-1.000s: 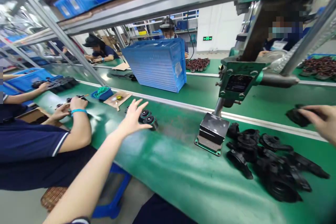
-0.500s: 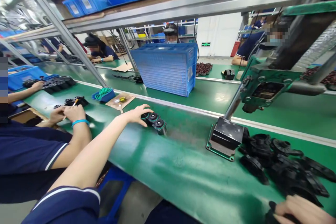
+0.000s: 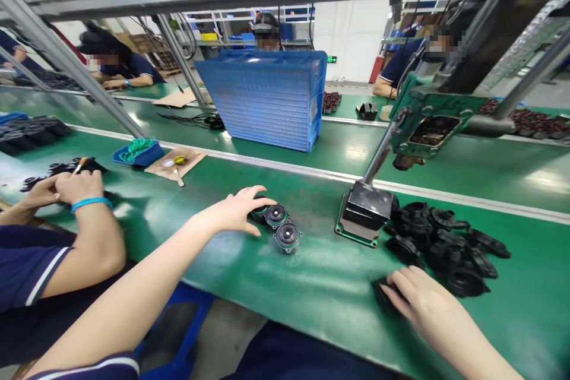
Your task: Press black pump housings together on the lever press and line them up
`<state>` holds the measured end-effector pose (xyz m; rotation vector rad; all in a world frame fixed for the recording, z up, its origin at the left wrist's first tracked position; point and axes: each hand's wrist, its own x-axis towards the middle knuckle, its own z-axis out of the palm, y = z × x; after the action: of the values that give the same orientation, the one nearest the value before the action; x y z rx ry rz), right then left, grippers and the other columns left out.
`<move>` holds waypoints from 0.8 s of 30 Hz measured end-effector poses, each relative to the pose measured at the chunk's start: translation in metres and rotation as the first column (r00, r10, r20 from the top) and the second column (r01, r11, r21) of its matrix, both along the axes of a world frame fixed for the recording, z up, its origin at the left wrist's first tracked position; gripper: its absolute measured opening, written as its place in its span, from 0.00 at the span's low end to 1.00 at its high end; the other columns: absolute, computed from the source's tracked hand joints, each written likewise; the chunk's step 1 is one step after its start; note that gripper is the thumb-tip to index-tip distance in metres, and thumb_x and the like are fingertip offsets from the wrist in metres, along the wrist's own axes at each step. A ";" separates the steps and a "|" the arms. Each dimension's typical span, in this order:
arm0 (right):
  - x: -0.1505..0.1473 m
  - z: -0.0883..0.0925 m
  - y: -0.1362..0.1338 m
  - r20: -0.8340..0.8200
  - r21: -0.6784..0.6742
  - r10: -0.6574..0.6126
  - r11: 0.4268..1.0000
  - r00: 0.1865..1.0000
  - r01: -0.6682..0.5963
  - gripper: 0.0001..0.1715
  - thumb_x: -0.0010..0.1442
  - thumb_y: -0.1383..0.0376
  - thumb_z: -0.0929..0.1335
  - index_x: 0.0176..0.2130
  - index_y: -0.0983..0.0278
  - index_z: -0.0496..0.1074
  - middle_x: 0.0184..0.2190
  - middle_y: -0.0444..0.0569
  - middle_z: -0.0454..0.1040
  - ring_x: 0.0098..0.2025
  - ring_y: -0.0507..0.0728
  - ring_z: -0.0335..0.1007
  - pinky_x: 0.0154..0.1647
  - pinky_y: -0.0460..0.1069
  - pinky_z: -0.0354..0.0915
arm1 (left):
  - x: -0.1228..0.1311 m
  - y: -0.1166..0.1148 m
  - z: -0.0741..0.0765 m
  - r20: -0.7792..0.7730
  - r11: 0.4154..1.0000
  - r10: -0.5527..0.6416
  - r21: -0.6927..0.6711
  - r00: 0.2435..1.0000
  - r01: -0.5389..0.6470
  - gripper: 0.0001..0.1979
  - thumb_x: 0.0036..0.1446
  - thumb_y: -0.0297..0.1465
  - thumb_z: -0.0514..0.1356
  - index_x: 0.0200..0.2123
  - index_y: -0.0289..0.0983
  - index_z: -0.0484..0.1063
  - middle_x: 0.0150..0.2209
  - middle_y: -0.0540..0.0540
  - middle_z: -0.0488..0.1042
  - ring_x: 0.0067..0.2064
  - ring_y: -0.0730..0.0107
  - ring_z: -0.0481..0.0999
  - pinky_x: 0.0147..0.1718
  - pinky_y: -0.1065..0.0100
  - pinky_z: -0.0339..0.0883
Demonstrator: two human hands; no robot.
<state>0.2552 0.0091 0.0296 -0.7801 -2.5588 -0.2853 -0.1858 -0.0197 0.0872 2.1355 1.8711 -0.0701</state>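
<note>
My left hand [image 3: 238, 212] reaches over the bench, thumb and fingers spread around the rear of a short row of round black parts [image 3: 287, 236]. These look like small motors with green sealing rings, standing upright with dark round tops. Fingers and thumb partly cover the rear ones. At the front right, my right hand [image 3: 416, 294] is closed on a black plastic housing [image 3: 386, 298], mostly under the fingers. Behind that hand lies a heap of similar black plastic housings [image 3: 445, 243]. Between the hands, further back, sits a black block on a metal base plate [image 3: 360, 231].
A green press head [image 3: 431, 124] on a slanted arm overhangs the block. Behind stands a large blue crate [image 3: 267, 104]. A small blue bin of green rings [image 3: 138, 153] and a cardboard piece with a brush [image 3: 178, 173] are at left, near a co-worker's hands [image 3: 71, 190].
My left hand and the row of round parts have shifted right and nearer, towards the press. My right hand has come in from the lower right corner with the black housing. The view has turned right.
</note>
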 end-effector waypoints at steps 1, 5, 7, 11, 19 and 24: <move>0.003 -0.003 -0.002 -0.006 -0.016 -0.025 1.000 1.000 0.025 0.15 0.60 0.57 0.64 0.29 0.65 0.66 0.26 0.46 0.65 0.32 0.46 0.58 0.36 0.44 0.54 | 0.012 -0.005 0.003 -0.018 1.000 0.010 -0.004 1.000 -0.010 0.45 0.44 0.43 0.71 0.63 0.57 0.55 0.68 0.39 0.48 0.67 0.35 0.51 0.56 0.31 0.55; 0.017 -0.010 -0.008 -0.017 -0.164 -0.067 0.984 0.998 0.063 0.14 0.58 0.55 0.66 0.37 0.64 0.69 0.34 0.45 0.69 0.38 0.46 0.62 0.45 0.44 0.60 | 0.056 -0.020 0.014 -0.090 0.986 -0.053 0.155 0.994 0.067 0.52 0.42 0.41 0.73 0.66 0.52 0.49 0.69 0.35 0.45 0.69 0.30 0.39 0.55 0.21 0.40; 0.022 -0.012 -0.008 -0.027 -0.260 -0.085 0.963 0.996 0.075 0.14 0.59 0.55 0.66 0.40 0.62 0.70 0.37 0.46 0.69 0.40 0.45 0.64 0.47 0.43 0.62 | 0.074 -0.021 0.015 -0.099 0.942 -0.224 0.233 0.969 0.242 0.48 0.42 0.36 0.73 0.64 0.49 0.55 0.69 0.37 0.49 0.70 0.35 0.39 0.58 0.24 0.33; 0.025 -0.016 -0.004 -0.085 -0.431 -0.145 0.897 0.986 0.095 0.14 0.58 0.56 0.66 0.40 0.62 0.72 0.38 0.47 0.70 0.42 0.45 0.64 0.45 0.41 0.64 | 0.095 -0.013 0.003 -0.041 0.858 -0.460 0.238 0.887 0.456 0.35 0.45 0.27 0.71 0.57 0.42 0.65 0.64 0.40 0.61 0.71 0.44 0.43 0.62 0.30 0.29; 0.023 -0.028 -0.005 -0.133 -0.469 -0.373 0.840 0.918 0.274 0.22 0.52 0.49 0.69 0.34 0.66 0.73 0.42 0.51 0.69 0.48 0.49 0.63 0.53 0.48 0.62 | 0.163 0.002 -0.039 0.374 0.916 -0.381 0.275 0.846 0.291 0.27 0.49 0.40 0.69 0.48 0.35 0.65 0.54 0.36 0.69 0.58 0.51 0.69 0.58 0.50 0.65; 0.021 -0.033 -0.016 -0.151 -0.503 -0.363 0.829 0.920 0.244 0.19 0.55 0.53 0.68 0.38 0.66 0.70 0.46 0.49 0.69 0.50 0.45 0.65 0.53 0.44 0.66 | 0.209 0.002 -0.070 0.668 0.962 -0.273 0.214 0.693 0.172 0.30 0.49 0.40 0.69 0.50 0.37 0.61 0.52 0.39 0.67 0.54 0.55 0.72 0.52 0.55 0.71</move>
<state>0.2762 -0.0072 -0.0039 -1.3248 -2.2803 0.3484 0.0232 -0.0178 0.0174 2.0431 1.1871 0.7348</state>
